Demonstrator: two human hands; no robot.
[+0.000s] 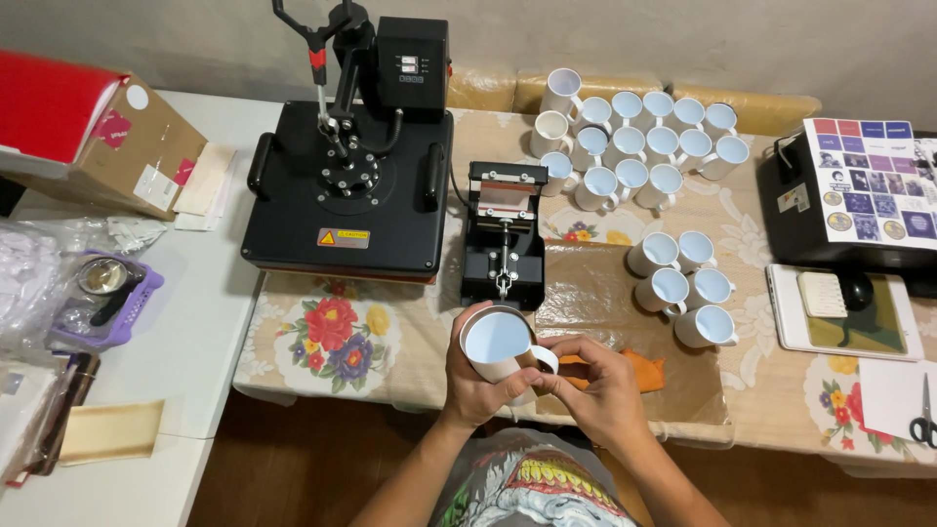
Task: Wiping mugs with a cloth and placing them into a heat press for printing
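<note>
Taking the black flat heat press (346,185) as the landmark and going left to right: far to its left, on the white worktop (210,322), lies a cardboard box (132,146) with a red lid, and below that a purple basket (102,298) beside some clear plastic bags. The flat heat press itself stands on a floral tablecloth (327,337), its handle raised at the back. Just to its right stands a smaller black mug press (504,234).

Below and to the right of the flat heat press, near the front edge of the worktop, the left hand (478,381) is wrapped around a white mug (500,344) with a pale blue inside, fingers closed on its wall and the mouth facing up. The right hand (600,385) is beside it, fingertips pinched at the mug's handle. Behind the right hand an orange cloth (646,369) lies on a brown sheet (605,303).

Further right of the flat heat press, a large cluster of white mugs (634,146) stands at the back, and a smaller group of five mugs (683,288) lies nearer the front. Farther right sits a black printer (830,210) with a sheet of purple printed designs (874,181) on top, then a white tablet (844,312), and scissors (922,415) at the far right edge.
</note>
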